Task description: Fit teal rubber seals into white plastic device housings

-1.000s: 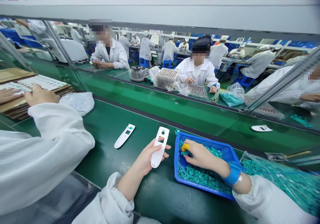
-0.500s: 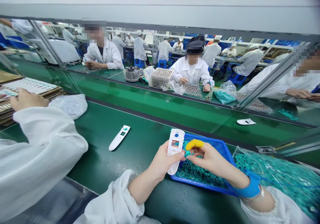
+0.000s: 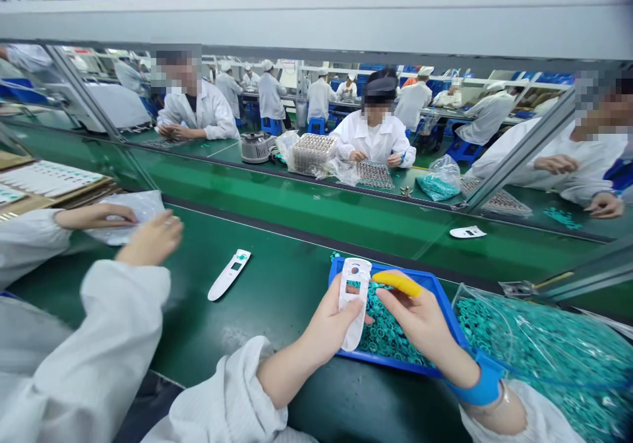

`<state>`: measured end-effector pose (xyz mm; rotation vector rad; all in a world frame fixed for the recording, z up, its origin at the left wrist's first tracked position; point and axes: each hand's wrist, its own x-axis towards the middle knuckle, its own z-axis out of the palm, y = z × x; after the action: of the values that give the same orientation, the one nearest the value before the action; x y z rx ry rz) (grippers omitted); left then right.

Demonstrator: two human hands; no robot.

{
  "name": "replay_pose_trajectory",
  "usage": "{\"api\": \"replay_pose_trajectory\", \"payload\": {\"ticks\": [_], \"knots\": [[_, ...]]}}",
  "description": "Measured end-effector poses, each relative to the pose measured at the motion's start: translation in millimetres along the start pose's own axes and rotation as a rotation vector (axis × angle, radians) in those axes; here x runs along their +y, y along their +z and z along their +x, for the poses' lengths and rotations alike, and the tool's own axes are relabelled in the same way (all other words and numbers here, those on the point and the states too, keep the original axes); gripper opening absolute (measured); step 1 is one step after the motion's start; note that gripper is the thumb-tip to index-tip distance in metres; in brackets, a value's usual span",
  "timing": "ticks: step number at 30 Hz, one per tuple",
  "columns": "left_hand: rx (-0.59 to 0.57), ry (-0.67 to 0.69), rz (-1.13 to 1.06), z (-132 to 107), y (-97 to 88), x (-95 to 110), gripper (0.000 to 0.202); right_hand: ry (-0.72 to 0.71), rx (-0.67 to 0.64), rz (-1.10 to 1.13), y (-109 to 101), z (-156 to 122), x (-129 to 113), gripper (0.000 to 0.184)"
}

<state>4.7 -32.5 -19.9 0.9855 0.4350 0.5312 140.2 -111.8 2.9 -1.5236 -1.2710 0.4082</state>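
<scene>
White casing [image 3: 354,327] sits in the left hand [image 3: 327,321], thumb across its face, fingers wrapped behind, over the left side of a blue tray [image 3: 395,362] of teal rings [image 3: 378,337]. 1 second ago the right hand [image 3: 418,311] was among those rings; now, half-curled, it brings a yellow finger cover [image 3: 397,282] to the casing's upper edge, so handling has apparently shifted from picking to the casing. Whether it grips a ring, I cannot tell. Another casing [image 3: 227,278] lies apart on the green surface [image 3: 277,285]; beyond, 2 co-worker's hands [image 3: 153,235] have moved to a clear bag [image 3: 146,204].
</scene>
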Motion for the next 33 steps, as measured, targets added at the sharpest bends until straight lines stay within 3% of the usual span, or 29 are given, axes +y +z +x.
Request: {"api": "replay_pose_trajectory", "payload": {"ticks": [4,10,15,22,25,30,33], "knots": [[-0.085,0.028,0.060,-2,1.3,-2,0.044,-0.443,0.066,-0.506,-13,11,-11,0.013],[-0.107,0.048,0.139,-4,2.9,3,0.038,-0.675,-0.012,-0.630,-12,13,-12,0.018],[-0.123,0.018,0.123,-8,5.3,6,0.040,-0.650,-0.028,-0.609,-9,12,-15,0.022],[-0.121,0.074,-0.033,-14,8.7,9,0.040,-0.578,0.067,-0.582,-4,10,-8,0.026],[-0.091,0.076,-0.025,-14,8.8,11,0.034,-0.551,0.084,-0.582,1,8,-5,0.039],[-0.011,0.037,0.001,-7,1.0,9,0.039,-0.492,-0.097,-0.630,4,5,-11,0.063],[-0.002,0.029,0.009,-4,-3.1,9,0.037,-0.373,-0.147,-0.434,7,-1,-13,0.061]]}}
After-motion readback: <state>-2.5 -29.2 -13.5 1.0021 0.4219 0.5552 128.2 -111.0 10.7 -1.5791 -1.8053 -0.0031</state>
